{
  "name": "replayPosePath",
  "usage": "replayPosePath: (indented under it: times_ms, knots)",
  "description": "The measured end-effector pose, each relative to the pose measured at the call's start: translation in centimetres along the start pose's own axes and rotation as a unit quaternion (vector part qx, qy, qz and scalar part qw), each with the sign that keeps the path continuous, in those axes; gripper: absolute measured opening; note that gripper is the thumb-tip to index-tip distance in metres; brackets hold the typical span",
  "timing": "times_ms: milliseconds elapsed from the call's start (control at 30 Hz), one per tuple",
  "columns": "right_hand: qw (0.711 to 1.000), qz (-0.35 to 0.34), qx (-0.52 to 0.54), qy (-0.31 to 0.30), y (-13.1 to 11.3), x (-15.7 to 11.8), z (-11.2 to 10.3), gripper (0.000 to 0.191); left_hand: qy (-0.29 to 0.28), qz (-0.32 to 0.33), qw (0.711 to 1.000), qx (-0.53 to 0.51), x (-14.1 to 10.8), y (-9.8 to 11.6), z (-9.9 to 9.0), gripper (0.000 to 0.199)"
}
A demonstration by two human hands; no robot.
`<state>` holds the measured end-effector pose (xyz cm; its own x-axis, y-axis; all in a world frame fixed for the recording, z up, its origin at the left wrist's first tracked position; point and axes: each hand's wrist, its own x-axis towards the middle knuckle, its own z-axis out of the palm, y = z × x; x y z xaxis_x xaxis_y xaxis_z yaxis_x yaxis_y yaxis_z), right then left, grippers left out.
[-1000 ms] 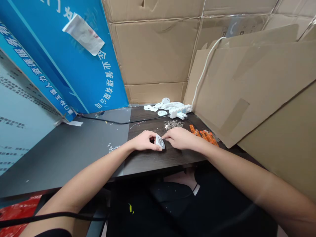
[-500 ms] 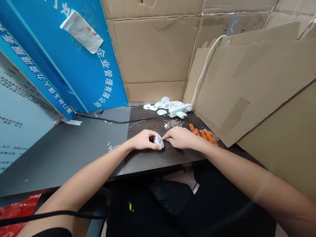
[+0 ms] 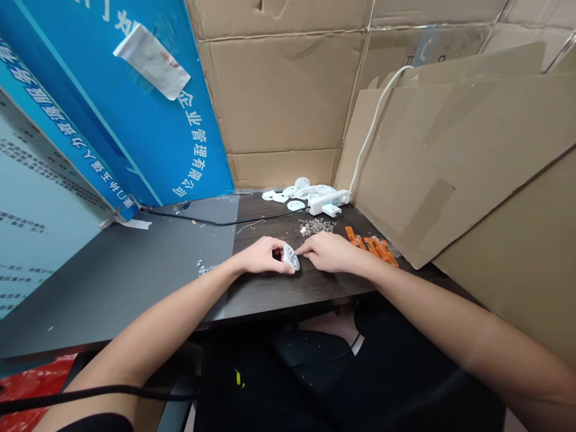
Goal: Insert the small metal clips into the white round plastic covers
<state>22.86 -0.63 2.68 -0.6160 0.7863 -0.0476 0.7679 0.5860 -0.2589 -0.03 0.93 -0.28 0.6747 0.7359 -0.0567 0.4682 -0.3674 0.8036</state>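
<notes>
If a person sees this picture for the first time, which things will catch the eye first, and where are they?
At the centre, the left hand holds a small white plastic part just above the dark desk, and the right hand pinches at its edge. The big blue board with white characters leans at the left. White plastic parts and a power strip lie at the back, orange pieces to the right.

Blue board, white upside-down Chinese characters reading 企业管理有限公司

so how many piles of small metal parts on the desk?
2: one pile of small metal parts beyond the right hand, another beside the left forearm. Hands may hide others.
</notes>
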Motion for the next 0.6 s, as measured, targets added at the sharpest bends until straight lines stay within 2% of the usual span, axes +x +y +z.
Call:
replayPosePath:
  times_ms: [200, 400, 500, 600]
  knots:
    - [1.000, 0.004, -0.009, 0.003, -0.1, 0.2, 0.5, 0.045, 0.007, 0.000, 1.000, 0.004, 0.1, -0.2, 0.1, 0.033]
    - [0.999, 0.032, -0.015, 0.019, -1.0, 0.1, 1.1, 0.036, 0.012, 0.008, 1.000, -0.015, 0.0, -0.5, 0.3, 0.033]
    - [0.998, 0.017, 0.053, 0.029, -0.1, 0.1, 0.6, 0.032, 0.026, 0.025, 0.999, -0.025, 0.0, -0.5, 0.5, 0.035]
    - [0.978, -0.007, 0.195, 0.078, 1.3, 0.4, 0.5, 0.027, 0.092, 0.076, 0.992, -0.026, 0.1, -0.4, 0.8, 0.051]
